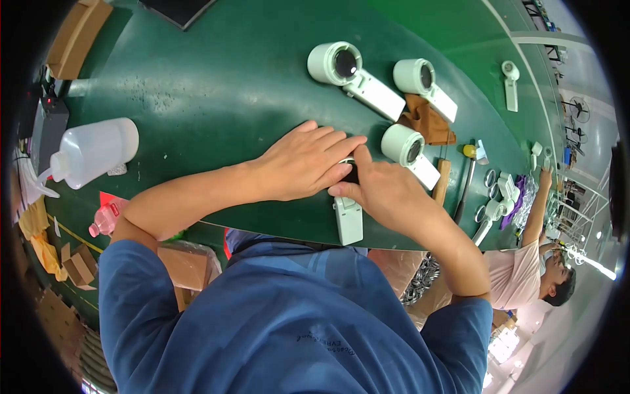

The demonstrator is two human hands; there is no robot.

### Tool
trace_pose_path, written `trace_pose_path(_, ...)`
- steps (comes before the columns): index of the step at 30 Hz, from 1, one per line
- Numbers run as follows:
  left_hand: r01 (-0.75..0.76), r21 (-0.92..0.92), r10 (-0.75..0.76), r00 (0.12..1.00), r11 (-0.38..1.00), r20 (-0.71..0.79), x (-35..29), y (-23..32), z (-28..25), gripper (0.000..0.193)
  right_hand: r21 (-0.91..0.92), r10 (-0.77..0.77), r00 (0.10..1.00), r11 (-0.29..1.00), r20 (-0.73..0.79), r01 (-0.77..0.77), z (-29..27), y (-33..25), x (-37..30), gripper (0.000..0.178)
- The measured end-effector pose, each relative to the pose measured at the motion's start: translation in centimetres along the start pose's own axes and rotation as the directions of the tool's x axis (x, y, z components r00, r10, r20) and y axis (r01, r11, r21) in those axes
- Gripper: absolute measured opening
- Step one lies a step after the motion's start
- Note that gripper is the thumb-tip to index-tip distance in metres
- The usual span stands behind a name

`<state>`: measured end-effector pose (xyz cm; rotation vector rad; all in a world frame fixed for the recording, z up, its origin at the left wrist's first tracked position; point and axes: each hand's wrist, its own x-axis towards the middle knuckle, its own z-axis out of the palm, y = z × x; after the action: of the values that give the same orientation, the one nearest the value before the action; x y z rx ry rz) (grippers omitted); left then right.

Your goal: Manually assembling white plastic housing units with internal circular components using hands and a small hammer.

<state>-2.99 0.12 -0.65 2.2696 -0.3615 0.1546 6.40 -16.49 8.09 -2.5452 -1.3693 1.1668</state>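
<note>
Jug: on its side, well left of the fan, on the bench. Pink bottle: well left of the fan, nearer the person. Left hand: narrow, fingers together and bent over the fan's head, thumb on the near side; holding the head from the left. Fan: between the two hands at the bench's near edge; head mostly hidden under the fingers, handle emerging below them. Handle points toward the person, head away; long axis runs nearly straight out from the body. Right hand: narrow, thumb and curled fingers closed on the fan's head from the right. Three other fans: beyond the fan and to its right. Cloth, mallet: right of the fan.
</note>
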Motion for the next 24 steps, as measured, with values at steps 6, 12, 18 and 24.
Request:
trace_pose_path(6,-0.003,-0.042,0.002,1.000,0.999,-0.011,0.5,0.0,1.2,0.051,0.046,-0.083,0.990,0.995,-0.118,0.089,0.9,1.4,-0.1,0.067)
trace_pose_path(12,-0.300,0.091,0.310,0.940,0.950,-0.140,3.2,3.1,1.3,0.055,0.207,-0.422,0.666,0.728,-0.615,0.653,7.5,5.1,2.3,0.043)
trace_pose_path(18,-0.290,0.145,0.294,0.956,0.946,-0.009,3.0,3.3,1.6,0.052,0.810,0.038,0.895,0.442,-0.445,0.384,10.9,6.5,-0.5,0.031)
trace_pose_path(24,-0.065,0.286,0.000,0.975,0.956,0.222,3.0,3.4,0.6,0.034,0.775,0.050,0.940,0.582,-0.338,0.248,9.8,5.3,-1.7,0.038)
